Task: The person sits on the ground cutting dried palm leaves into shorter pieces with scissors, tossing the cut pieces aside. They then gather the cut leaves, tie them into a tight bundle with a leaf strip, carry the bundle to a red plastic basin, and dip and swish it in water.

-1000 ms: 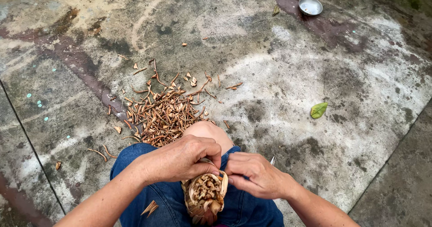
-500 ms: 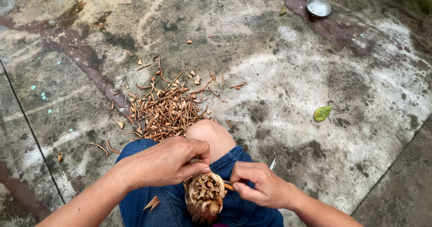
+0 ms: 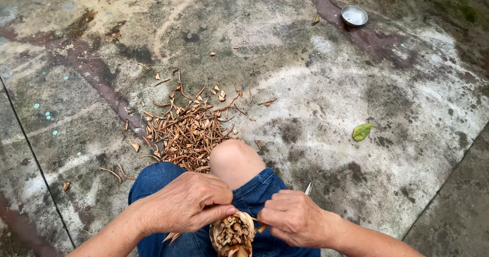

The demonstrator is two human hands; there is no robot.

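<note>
the person sits low over a stained concrete floor (image 3: pixel 316 84), one bare knee (image 3: pixel 235 158) raised above rolled blue denim shorts (image 3: pixel 257 193). a brown dried husk (image 3: pixel 233 234), cupped like a small bowl and packed with pale bits, sits at the lap between both hands, at the bottom middle of the view. it appears to be kept close to the body so both hands can work its rim at once.

left hand (image 3: pixel 186 203): palm down, knuckles up, fingers curled and closed over the husk's left edge, thumb tip pressed toward the rim. wrist comes in from the lower left, forearm low.

right hand (image 3: pixel 293 219): fingers folded tight into a narrow fist-like pinch at the husk's right edge, gripping a thin brown sliver. a slim pale point (image 3: pixel 308 188) stands up just behind this hand; whether the hand holds it, and what it is, cannot be told. forearm comes in from the lower right.

a heap of brown strips and slivers (image 3: pixel 186 132) lies on the floor just beyond the knee, with loose pieces scattered around it; judged to be dropped there within easy reach, clear of the lap.

well apart: a green leaf (image 3: pixel 361 131) to the right, and a small metal bowl (image 3: pixel 354 15) at the far top right.
</note>
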